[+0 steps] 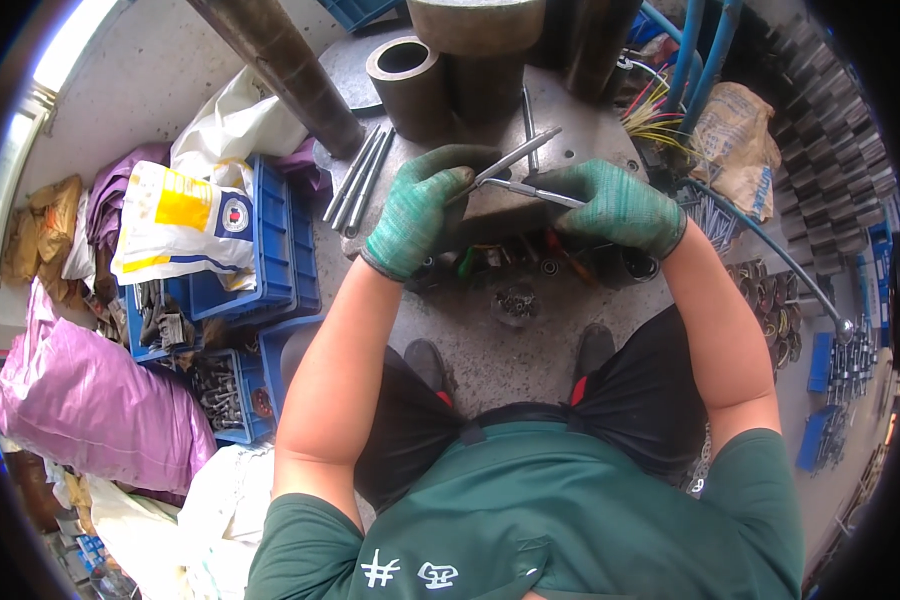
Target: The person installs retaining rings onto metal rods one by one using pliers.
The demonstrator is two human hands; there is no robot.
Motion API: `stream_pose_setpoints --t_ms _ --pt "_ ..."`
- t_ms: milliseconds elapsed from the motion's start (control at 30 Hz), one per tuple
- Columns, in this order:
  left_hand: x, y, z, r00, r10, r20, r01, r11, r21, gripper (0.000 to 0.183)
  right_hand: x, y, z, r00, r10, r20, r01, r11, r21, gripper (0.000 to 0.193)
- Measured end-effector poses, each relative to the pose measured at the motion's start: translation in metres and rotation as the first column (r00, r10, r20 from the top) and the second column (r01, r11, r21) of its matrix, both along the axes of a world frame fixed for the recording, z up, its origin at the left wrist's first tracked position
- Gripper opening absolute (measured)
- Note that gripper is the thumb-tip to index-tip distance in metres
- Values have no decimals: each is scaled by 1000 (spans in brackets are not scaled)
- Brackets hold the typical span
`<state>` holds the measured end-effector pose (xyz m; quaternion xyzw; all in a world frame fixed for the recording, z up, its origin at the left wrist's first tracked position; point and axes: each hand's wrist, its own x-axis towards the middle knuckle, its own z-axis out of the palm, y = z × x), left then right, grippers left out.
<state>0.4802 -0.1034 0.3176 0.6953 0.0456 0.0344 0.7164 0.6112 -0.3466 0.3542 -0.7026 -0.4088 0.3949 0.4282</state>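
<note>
My left hand (pixel 410 215), in a green knit glove with dark fingertips, grips a slim metal rod (pixel 520 153) that slants up to the right. From the other side my gloved right hand (pixel 625 210) is closed on a thin silver tool (pixel 532 190) with two narrow arms, like tongs or tweezers; its exact kind cannot be made out. The tool's tip meets the rod close to my left fingers. Both hands are over the front edge of a steel machine table (pixel 598 125). Several similar loose rods (pixel 360 182) lie at the table's left edge.
A hollow steel cylinder (pixel 405 85) and a thick pillar (pixel 285 75) stand beyond my hands. Blue crates (pixel 270 235) and a purple sack (pixel 100 390) crowd the left. At right are yellow wires (pixel 660 125), blue pipes (pixel 705 80), a brown paper bag (pixel 735 145) and stacked metal parts.
</note>
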Motion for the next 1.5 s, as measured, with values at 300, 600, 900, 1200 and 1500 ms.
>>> stream_pose_setpoints --t_ms 300,600,900,1200,1500 --pt "0 -12 0 999 39 1 -36 939 -343 52 -2 2 3 1000 3 -17 -3 1000 -14 62" --pt "-1 -9 -10 998 -36 -56 -1 831 -556 61 3 1 -5 998 46 52 -46 999 3 68" --pt "-2 -11 -16 996 -82 -33 39 742 -669 66 -2 -3 -15 979 30 203 -42 998 55 67" --pt "1 -11 -23 995 -97 31 86 631 -771 64 -6 -6 1 943 -35 -330 12 997 -72 56" --pt "3 -13 -22 1000 15 2 -9 709 -706 53 -17 -15 -2 772 -144 -619 168 986 -19 50"
